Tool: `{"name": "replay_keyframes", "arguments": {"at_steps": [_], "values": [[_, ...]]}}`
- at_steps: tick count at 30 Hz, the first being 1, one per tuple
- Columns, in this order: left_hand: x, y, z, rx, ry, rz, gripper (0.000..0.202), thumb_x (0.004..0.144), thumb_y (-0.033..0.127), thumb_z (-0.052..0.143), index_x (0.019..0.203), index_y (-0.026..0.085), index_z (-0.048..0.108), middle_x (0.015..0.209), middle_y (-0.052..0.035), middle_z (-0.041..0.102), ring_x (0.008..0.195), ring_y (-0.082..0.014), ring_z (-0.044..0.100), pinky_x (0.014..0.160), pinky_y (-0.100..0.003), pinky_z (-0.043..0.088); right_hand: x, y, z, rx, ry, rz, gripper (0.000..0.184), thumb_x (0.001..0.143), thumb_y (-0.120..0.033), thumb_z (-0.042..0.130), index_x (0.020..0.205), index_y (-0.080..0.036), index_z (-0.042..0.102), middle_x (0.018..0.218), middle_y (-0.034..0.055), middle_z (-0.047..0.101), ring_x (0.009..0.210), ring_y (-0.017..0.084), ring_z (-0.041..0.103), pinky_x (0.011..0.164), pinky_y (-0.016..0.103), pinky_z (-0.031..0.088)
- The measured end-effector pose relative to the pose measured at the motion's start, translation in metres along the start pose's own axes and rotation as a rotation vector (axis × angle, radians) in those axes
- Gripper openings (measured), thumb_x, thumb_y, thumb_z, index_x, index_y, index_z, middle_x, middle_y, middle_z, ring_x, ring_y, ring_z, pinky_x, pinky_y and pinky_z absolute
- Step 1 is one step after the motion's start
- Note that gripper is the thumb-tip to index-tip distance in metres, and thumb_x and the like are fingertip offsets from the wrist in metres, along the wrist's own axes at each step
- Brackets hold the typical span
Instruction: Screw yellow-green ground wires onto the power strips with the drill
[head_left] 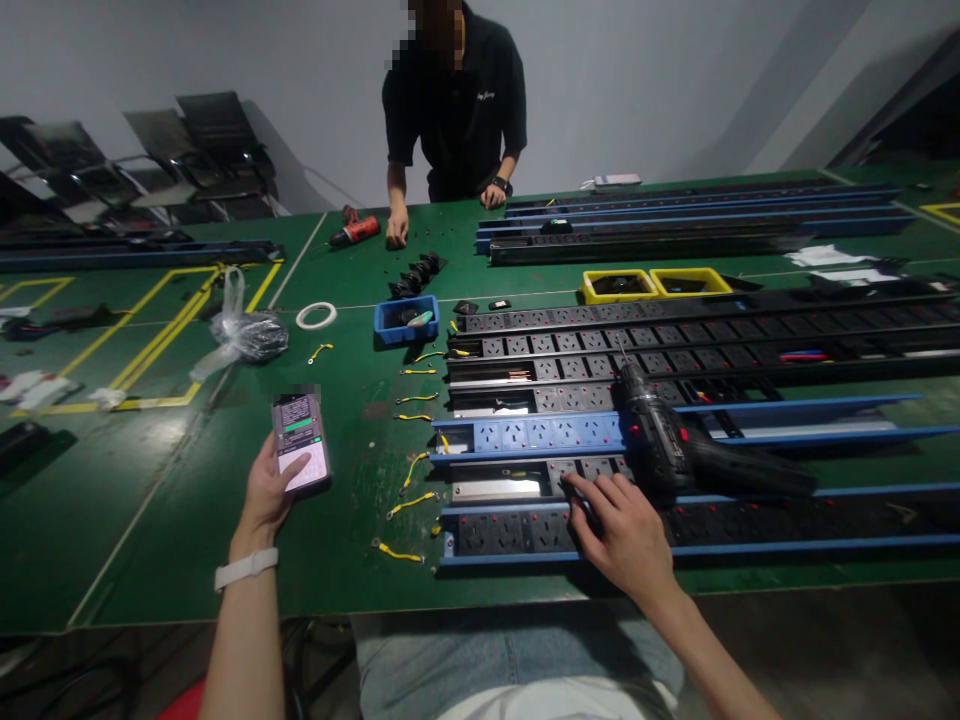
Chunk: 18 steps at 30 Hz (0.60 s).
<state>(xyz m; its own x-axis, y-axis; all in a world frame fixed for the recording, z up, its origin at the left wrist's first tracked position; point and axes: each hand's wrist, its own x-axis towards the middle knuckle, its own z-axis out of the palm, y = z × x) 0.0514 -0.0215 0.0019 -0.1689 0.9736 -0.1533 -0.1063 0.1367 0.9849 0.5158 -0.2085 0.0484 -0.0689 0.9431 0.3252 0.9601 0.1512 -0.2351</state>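
My left hand (264, 490) is closed around a smartphone (303, 450) with its lit screen facing up, the thumb lying over the screen. My right hand (624, 530) rests over the near power strips, its fingers bent. Something dark shows between thumb and forefinger, too small to make out. Under and beside that hand lie a blue-edged power strip (510, 533) with black sockets and a black strip (495, 489) with an open end section. A black cordless drill (667, 440) lies across the strips just beyond the right hand.
Several yellow wires (411, 505) lie left of the strips. Beyond are a blue bin (406, 320), yellow bins (619, 286), a tape roll (316, 316) and a plastic bag (251, 330). Across the green table (352, 570) stands a person (457, 110) near a red drill (355, 232).
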Motion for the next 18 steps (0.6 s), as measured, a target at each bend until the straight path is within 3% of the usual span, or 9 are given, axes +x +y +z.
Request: {"name": "replay_keyframes", "arguments": {"at_steps": [5, 11, 15, 18], "values": [[-0.0004, 0.0020, 0.0017, -0.033, 0.028, -0.028, 0.079, 0.053, 0.020, 0.088, 0.127, 0.020, 0.063, 0.109, -0.0054, 0.071, 0.087, -0.0193, 0.069, 0.071, -0.024, 0.058, 0.0012, -0.0003, -0.0005, 0.001, -0.001, 0.002, 0.032, 0.095, -0.022, 0.054, 0.124, -0.016, 0.065, 0.092, 0.0066, 0.061, 0.089, 0.024, 0.051, 0.081, 0.037, 0.042], [0.0030, -0.0024, -0.0034, -0.266, 0.070, -0.127, 0.063, 0.059, 0.019, 0.068, 0.121, 0.017, 0.068, 0.121, -0.0076, 0.070, 0.104, -0.0223, 0.067, 0.079, -0.025, 0.059, 0.0018, 0.0002, 0.0010, -0.002, -0.011, 0.003, 0.032, 0.095, -0.024, 0.054, 0.124, -0.016, 0.065, 0.091, 0.0068, 0.061, 0.089, 0.024, 0.051, 0.081, 0.037, 0.042], [0.0057, -0.0053, -0.0044, -0.231, 0.117, -0.149, 0.063, 0.056, 0.013, 0.065, 0.118, 0.017, 0.070, 0.118, -0.0071, 0.072, 0.104, -0.0218, 0.067, 0.081, -0.025, 0.059, 0.0015, 0.0005, 0.0021, -0.004, -0.006, -0.002, 0.031, 0.095, -0.023, 0.054, 0.123, -0.016, 0.065, 0.090, 0.0065, 0.061, 0.088, 0.023, 0.051, 0.081, 0.037, 0.042], [0.0037, -0.0024, -0.0024, -0.249, 0.087, -0.138, 0.062, 0.058, 0.015, 0.063, 0.120, 0.017, 0.069, 0.121, -0.0074, 0.070, 0.108, -0.0230, 0.067, 0.084, -0.027, 0.059, 0.0016, 0.0004, 0.0014, -0.004, -0.001, -0.008, 0.031, 0.095, -0.023, 0.054, 0.123, -0.015, 0.065, 0.089, 0.0065, 0.061, 0.088, 0.024, 0.050, 0.081, 0.037, 0.042]]}}
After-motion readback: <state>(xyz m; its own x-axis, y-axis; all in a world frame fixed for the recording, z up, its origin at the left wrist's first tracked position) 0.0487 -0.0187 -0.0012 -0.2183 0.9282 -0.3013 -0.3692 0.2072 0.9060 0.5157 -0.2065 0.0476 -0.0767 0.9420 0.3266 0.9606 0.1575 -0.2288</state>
